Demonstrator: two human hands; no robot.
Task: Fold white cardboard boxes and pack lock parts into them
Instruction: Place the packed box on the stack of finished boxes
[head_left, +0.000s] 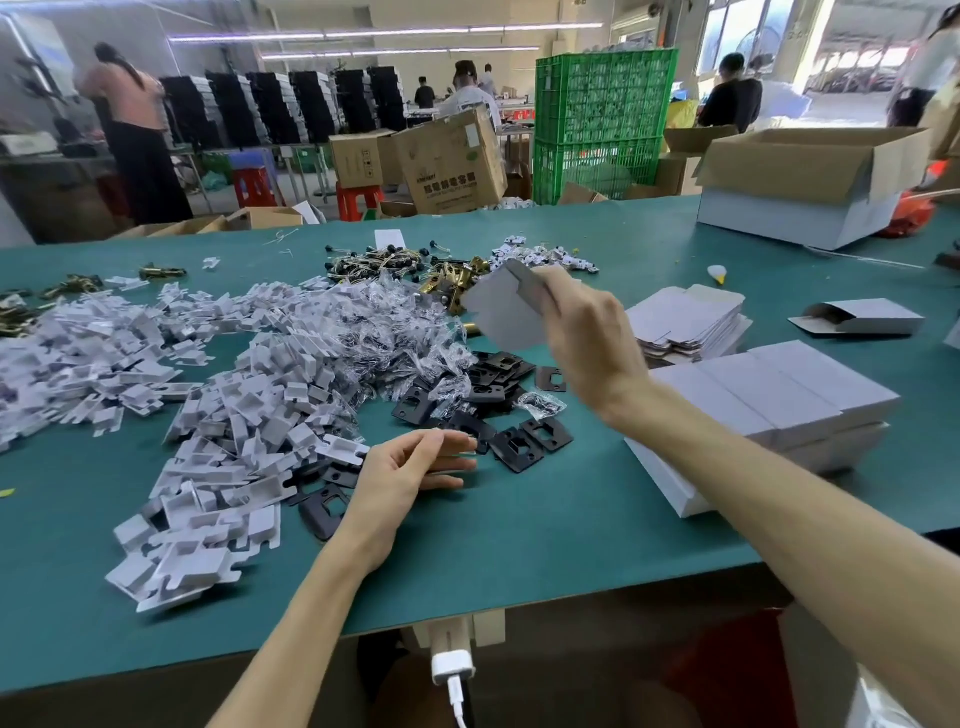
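My right hand (587, 338) holds a flat white cardboard box blank (504, 306) up above the green table (519, 545), pinching its right edge. My left hand (410, 470) hovers low over the table with loosely curled fingers and holds nothing, just beside the black metal lock plates (498, 410). A stack of flat white box blanks (685, 317) lies to the right. Folded white boxes (779, 410) sit in a row at the right front. Brass lock parts (457, 280) lie behind the raised blank.
A big heap of white plastic inserts (218, 395) and small clear bags covers the left and middle. One half-folded box (857, 317) lies far right. A large open carton (810, 176) stands at the back right. People work in the background.
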